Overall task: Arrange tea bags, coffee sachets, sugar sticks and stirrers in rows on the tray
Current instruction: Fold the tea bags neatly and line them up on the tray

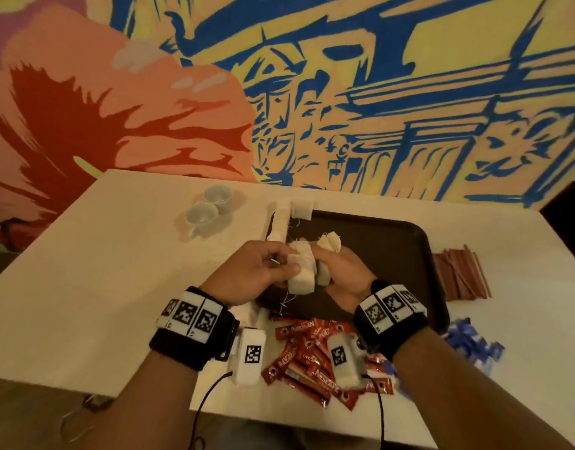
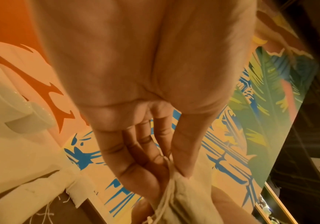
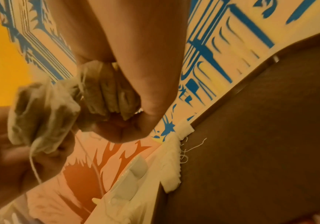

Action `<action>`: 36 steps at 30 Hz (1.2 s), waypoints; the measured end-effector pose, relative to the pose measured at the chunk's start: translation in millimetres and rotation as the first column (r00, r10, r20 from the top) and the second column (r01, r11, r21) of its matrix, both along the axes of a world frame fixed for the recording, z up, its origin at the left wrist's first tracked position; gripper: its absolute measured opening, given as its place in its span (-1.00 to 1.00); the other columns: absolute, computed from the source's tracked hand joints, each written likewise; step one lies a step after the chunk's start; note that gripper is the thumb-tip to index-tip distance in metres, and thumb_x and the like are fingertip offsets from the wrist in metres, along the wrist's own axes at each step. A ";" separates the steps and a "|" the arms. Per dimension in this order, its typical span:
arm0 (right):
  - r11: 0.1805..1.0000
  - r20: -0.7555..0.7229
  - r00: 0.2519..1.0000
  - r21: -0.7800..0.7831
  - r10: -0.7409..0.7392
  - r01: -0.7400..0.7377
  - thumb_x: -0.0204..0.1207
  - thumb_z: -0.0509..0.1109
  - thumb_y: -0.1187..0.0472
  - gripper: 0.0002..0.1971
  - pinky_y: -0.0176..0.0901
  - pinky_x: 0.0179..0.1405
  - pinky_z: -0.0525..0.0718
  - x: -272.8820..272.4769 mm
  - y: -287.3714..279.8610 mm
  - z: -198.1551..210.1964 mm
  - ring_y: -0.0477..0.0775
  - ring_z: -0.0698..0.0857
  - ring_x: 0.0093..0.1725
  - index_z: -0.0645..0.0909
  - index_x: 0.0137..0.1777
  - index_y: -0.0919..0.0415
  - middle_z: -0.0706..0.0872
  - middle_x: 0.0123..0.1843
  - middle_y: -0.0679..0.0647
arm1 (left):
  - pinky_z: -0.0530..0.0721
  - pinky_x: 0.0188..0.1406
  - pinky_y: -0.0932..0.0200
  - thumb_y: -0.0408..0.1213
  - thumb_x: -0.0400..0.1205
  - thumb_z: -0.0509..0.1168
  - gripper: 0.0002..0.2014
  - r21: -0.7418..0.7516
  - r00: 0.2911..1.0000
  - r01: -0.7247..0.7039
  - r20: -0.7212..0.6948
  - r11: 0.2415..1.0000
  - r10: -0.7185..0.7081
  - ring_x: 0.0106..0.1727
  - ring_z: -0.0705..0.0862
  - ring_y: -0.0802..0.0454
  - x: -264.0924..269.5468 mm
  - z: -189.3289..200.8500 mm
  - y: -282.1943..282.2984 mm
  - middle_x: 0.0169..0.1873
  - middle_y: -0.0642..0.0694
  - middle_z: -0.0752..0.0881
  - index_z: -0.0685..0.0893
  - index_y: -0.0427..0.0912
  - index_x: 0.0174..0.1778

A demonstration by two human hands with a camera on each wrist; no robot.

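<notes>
Left hand [image 1: 260,271] is pinching one white paper tea bag [image 1: 301,277] between thumb and fingertips; right hand [image 1: 341,274] is clutching a bunch of tea bags [image 3: 107,97], both above the dark brown plastic tray [image 1: 393,241].

Both hands, left hand [image 1: 253,271] and right hand [image 1: 341,274], grip tea bags [image 1: 300,274] over the dark tray [image 1: 393,241]. Red coffee sachets [image 1: 312,362] lie on the desk [image 1: 85,287] at six o'clock, stirrers [image 1: 461,274] at three.
</notes>
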State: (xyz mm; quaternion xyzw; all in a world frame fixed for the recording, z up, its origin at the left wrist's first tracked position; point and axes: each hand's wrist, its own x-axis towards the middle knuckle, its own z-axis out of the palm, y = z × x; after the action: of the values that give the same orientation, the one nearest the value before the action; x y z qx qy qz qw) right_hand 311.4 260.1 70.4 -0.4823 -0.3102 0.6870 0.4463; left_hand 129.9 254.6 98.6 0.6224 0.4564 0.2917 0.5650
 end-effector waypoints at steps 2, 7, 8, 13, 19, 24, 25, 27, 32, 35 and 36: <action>1.000 -0.020 1.000 -0.007 -0.021 0.021 0.66 0.44 0.19 -0.84 -0.05 0.03 0.77 11.4 -12.7 1.3 0.02 0.83 0.03 0.76 0.14 0.22 0.85 0.08 0.14 | 0.70 -0.16 0.36 -0.47 0.64 0.42 -0.87 0.016 0.999 -0.039 -0.007 0.999 0.040 -0.15 0.78 0.14 15.1 -2.0 -9.1 -0.14 -0.13 0.77 0.75 -0.33 0.09; 0.995 -0.070 0.993 -0.007 0.099 -0.100 0.59 0.30 -0.27 -0.42 0.07 0.22 0.73 32.4 -41.8 0.4 0.17 0.80 0.19 0.70 0.30 0.23 0.83 0.17 0.22 | 0.75 -0.01 0.26 -0.37 0.64 0.44 -0.86 0.070 0.998 -0.064 -0.012 0.995 0.065 -0.03 0.80 0.14 44.5 -13.7 -30.1 -0.11 0.00 0.82 0.78 -0.24 0.10; 0.993 -0.084 0.989 -0.004 0.121 -0.122 0.53 0.29 -0.34 -0.35 0.10 0.32 0.69 34.5 -46.5 -1.2 0.19 0.78 0.25 0.69 0.31 0.21 0.82 0.20 0.22 | 0.77 0.10 0.17 -0.34 0.64 0.45 -0.86 0.069 0.997 -0.077 -0.005 0.995 0.078 0.04 0.81 0.11 47.9 -17.1 -33.5 -0.06 -0.01 0.84 0.78 -0.21 0.11; 0.973 -0.147 0.963 0.010 0.228 -0.229 0.53 0.50 -0.10 -0.49 -0.17 -0.07 0.69 43.3 -62.3 -8.0 0.11 0.73 -0.11 0.62 0.18 0.39 0.72 -0.07 0.23 | 0.72 0.27 -0.08 -0.19 0.60 0.49 -0.84 0.157 0.988 -0.123 -0.076 0.980 0.136 0.12 0.77 0.15 58.8 -27.4 -45.7 0.04 0.06 0.81 0.80 0.04 0.09; 0.989 -0.184 0.972 0.018 0.147 -0.146 0.74 0.29 0.26 -0.75 -0.26 -0.42 0.56 46.6 -73.2 -5.8 -0.04 0.69 -0.30 0.62 0.31 0.37 0.73 -0.12 0.16 | 0.79 0.06 -0.16 -0.10 0.54 0.50 -0.87 0.232 0.969 -0.208 -0.086 0.950 0.233 -0.05 0.78 0.04 62.5 -30.9 -49.4 -0.13 0.16 0.75 0.80 0.23 -0.03; 0.997 -0.188 0.981 -0.036 0.054 -0.062 0.63 0.42 0.24 -0.70 -0.11 -0.15 0.63 55.1 -78.5 -5.1 0.10 0.73 -0.12 0.69 0.25 0.44 0.78 0.02 0.26 | 0.78 0.05 -0.03 -0.18 0.62 0.48 -0.90 0.209 0.959 -0.265 -0.048 0.941 0.280 -0.10 0.76 0.03 66.4 -32.9 -49.8 -0.21 0.13 0.74 0.80 0.14 -0.03; 0.997 -0.182 0.983 -0.054 0.037 -0.047 0.64 0.43 0.22 -0.67 -0.09 -0.12 0.68 56.9 -78.7 -5.0 0.11 0.75 -0.11 0.68 0.26 0.47 0.78 0.04 0.28 | 0.76 0.02 0.04 -0.17 0.64 0.45 -0.92 0.204 0.958 -0.267 -0.048 0.942 0.282 -0.12 0.75 0.10 66.9 -32.7 -49.5 -0.20 0.14 0.76 0.80 0.13 -0.03; 0.996 -0.195 0.981 -0.086 0.005 -0.022 0.66 0.43 0.22 -0.70 -0.05 -0.06 0.80 60.8 -78.2 -3.7 0.12 0.81 -0.06 0.68 0.24 0.45 0.79 0.05 0.29 | 0.69 -0.15 0.23 -0.15 0.70 0.38 -0.92 0.191 0.956 -0.279 -0.040 0.941 0.292 -0.24 0.71 0.23 68.1 -30.6 -50.3 -0.22 0.13 0.77 0.79 0.09 0.01; 0.997 -0.262 0.965 -0.081 -0.017 -0.005 0.65 0.44 0.27 -0.81 0.00 0.00 0.84 70.3 -80.1 -3.5 0.17 0.82 0.04 0.67 0.19 0.34 0.78 0.03 0.27 | 0.73 -0.25 0.23 -0.08 0.75 0.29 -0.83 0.152 0.949 -0.313 0.012 0.938 0.315 -0.34 0.66 0.21 71.1 -27.2 -54.2 -0.21 0.01 0.76 0.79 0.03 0.07; 0.999 -0.241 0.970 -0.021 -0.034 0.030 0.60 0.47 0.33 -0.84 -0.04 0.00 0.84 72.7 -80.6 -5.1 0.18 0.82 0.04 0.71 0.14 0.31 0.81 0.01 0.28 | 0.77 -0.17 0.09 0.03 0.72 0.29 -0.77 0.084 0.950 -0.310 0.055 0.947 0.306 -0.31 0.67 0.16 76.4 -28.0 -60.0 -0.25 -0.02 0.75 0.81 0.04 0.06; 0.999 -0.230 0.972 -0.009 -0.042 0.041 0.56 0.49 0.33 -0.83 -0.04 0.00 0.83 73.5 -80.2 -5.7 0.16 0.83 0.02 0.71 0.14 0.30 0.81 0.00 0.26 | 0.78 -0.15 0.06 0.04 0.71 0.30 -0.77 0.066 0.955 -0.292 0.068 0.954 0.288 -0.29 0.68 0.14 78.5 -28.0 -62.1 -0.25 -0.04 0.75 0.80 0.05 0.06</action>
State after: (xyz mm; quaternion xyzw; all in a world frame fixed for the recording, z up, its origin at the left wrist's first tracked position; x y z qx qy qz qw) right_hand 384.9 179.9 64.6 -0.4069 -0.2449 0.7295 0.4922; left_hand 208.4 192.5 70.6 0.5607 0.5150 0.4064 0.5051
